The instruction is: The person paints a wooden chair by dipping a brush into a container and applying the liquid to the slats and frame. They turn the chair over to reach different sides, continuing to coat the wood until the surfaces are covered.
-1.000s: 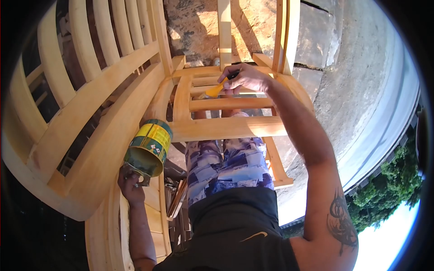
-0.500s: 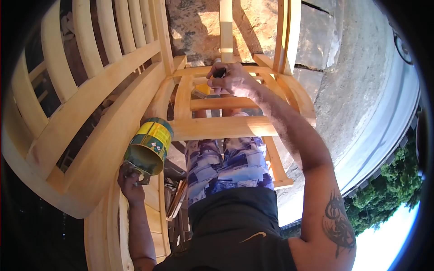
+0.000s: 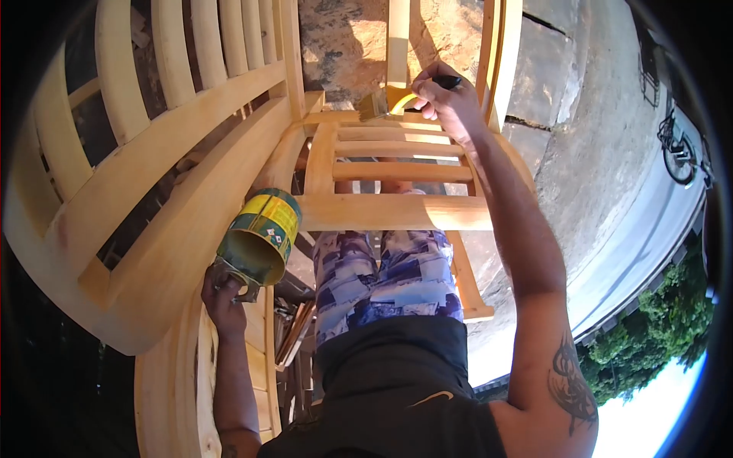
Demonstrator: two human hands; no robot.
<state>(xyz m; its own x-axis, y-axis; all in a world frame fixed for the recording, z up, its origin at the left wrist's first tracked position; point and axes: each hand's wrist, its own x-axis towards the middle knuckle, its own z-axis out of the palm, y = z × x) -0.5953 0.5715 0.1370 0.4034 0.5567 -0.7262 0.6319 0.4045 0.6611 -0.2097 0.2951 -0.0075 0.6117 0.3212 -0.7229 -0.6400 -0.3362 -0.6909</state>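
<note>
A paintbrush (image 3: 397, 98) with a yellow lower handle and a black end is gripped in my right hand (image 3: 452, 105). Its bristles point left and overlap the far rail of a slatted pale wooden frame (image 3: 397, 212) in front of my legs. At the left, my left hand (image 3: 224, 304) is closed at the lower rim of a green and yellow paint can (image 3: 276, 220). The can is tilted with its mouth toward me, showing a greyish-brown inside. It is close beside the curved wooden rail.
A large wooden piece with upright slats (image 3: 175, 61) fills the left side. Wooden posts (image 3: 500, 61) rise at the far end. Concrete pavement (image 3: 588, 153) lies to the right, with a bicycle (image 3: 678, 149) farther off. Scrap wood pieces (image 3: 294, 336) lie below the can.
My right hand has moved away from me and to the right with the paintbrush, whose bristles now show more plainly. The paint can has shifted slightly right and away from me.
</note>
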